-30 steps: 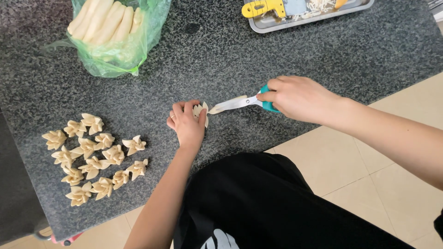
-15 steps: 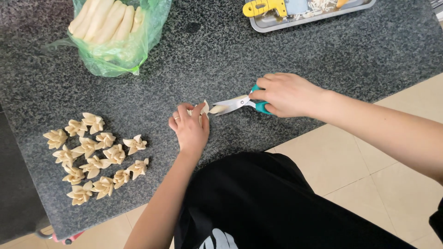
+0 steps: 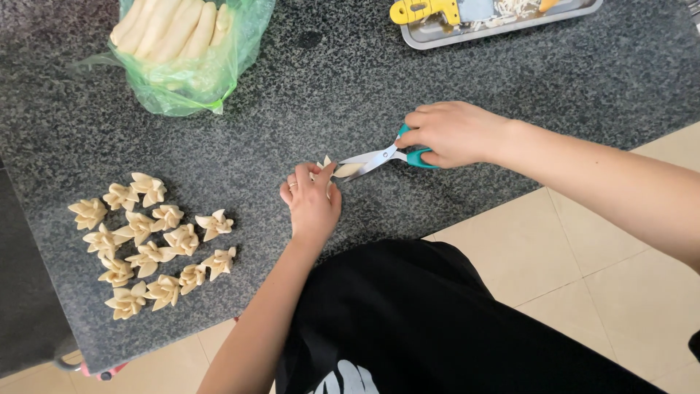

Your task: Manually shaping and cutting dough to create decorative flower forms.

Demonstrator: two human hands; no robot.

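Two hands share the work at the near edge of the dark speckled tabletop [image 3: 452, 66]. Our left hand [image 3: 312, 201] pinches a small pale dough piece [image 3: 326, 165] against the stone, fingertips closed on it. Our right hand [image 3: 452, 133] is closed through the teal handles of the scissors [image 3: 379, 156], whose blades stand partly open around the dough. We judge the piece soft, light and easily squashed, best held low at its base. Cut flower-shaped pieces [image 3: 149, 237] lie to the left, well apart. A green bag of dough sticks [image 3: 186, 55] and a metal tray [image 3: 503, 22] sit farther back.
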